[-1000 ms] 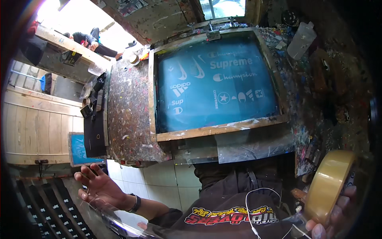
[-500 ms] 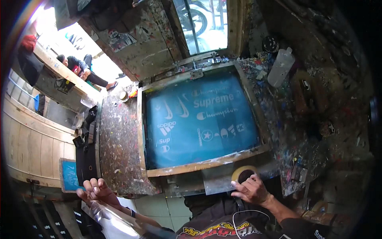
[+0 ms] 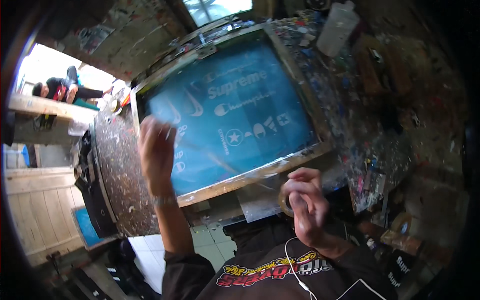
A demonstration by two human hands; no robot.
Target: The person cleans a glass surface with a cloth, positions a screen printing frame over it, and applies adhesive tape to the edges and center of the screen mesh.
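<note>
My left hand (image 3: 157,155) is raised over the left side of a screen-printing frame, blurred, its fingers pinched on the end of a clear tape strip. The strip shows only as a faint streak slanting across the blue mesh (image 3: 240,165) towards my right hand (image 3: 309,205). That hand is closed round a roll of tape (image 3: 285,201), just off the near edge of the wooden frame (image 3: 225,186). Pale logos and lettering mark the mesh. Part of the roll is hidden behind my fingers.
Metal hinge clamps (image 3: 206,50) sit at the frame's far edge. A translucent bottle (image 3: 338,29) stands at the far right of the paint-spattered bench (image 3: 117,172). Beyond the left opening sits a person (image 3: 62,90). A smaller blue screen (image 3: 87,227) leans at lower left.
My left hand has swung up and right from the lower left to above the frame with the tape end. My right hand stays near the front edge with the roll. The view has shifted.
</note>
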